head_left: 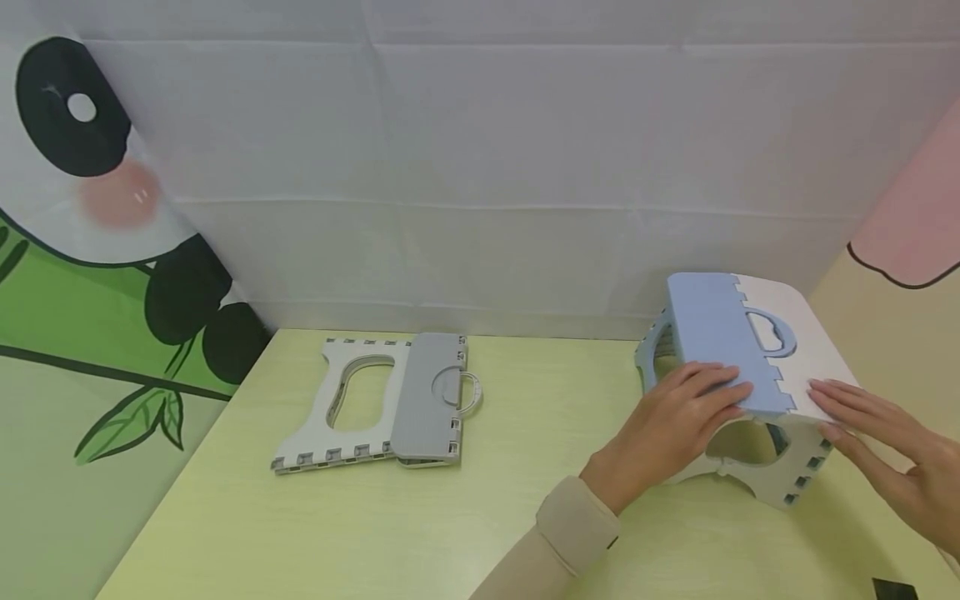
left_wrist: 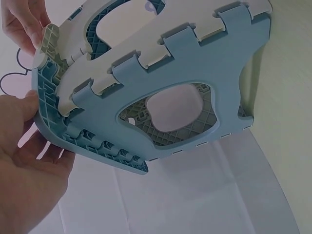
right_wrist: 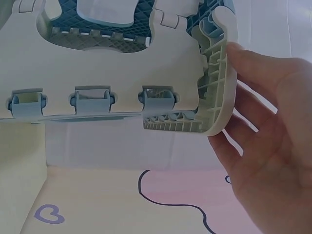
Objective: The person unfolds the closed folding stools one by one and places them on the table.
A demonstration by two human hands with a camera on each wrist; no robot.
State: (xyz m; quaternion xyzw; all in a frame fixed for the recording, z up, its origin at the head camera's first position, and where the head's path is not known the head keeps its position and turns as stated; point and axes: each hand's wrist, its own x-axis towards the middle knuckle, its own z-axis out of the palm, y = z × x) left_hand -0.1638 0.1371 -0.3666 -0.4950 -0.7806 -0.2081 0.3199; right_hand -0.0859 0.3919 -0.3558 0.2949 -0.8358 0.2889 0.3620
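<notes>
A blue and white folding step stool [head_left: 712,325] stands unfolded on its legs at the table's right side. Its top is spread flat, with a blue carry handle [head_left: 783,337] near the middle. My left hand [head_left: 671,425] rests on the front of the blue half, fingers extended over the top. On the white half's front corner lies my right hand [head_left: 900,454], its fingers straight and its thumb at the front edge. From the left wrist view, the blue side legs [left_wrist: 165,92] are spread beneath the top. The right wrist view shows the white leg panel [right_wrist: 112,63] and its hinges.
A grey and white folding stool [head_left: 431,400] lies folded flat on the pale yellow table [head_left: 375,533], left of centre. Behind the table hangs a light cloth [head_left: 487,167]. A small black object [head_left: 895,589] shows at the bottom right edge.
</notes>
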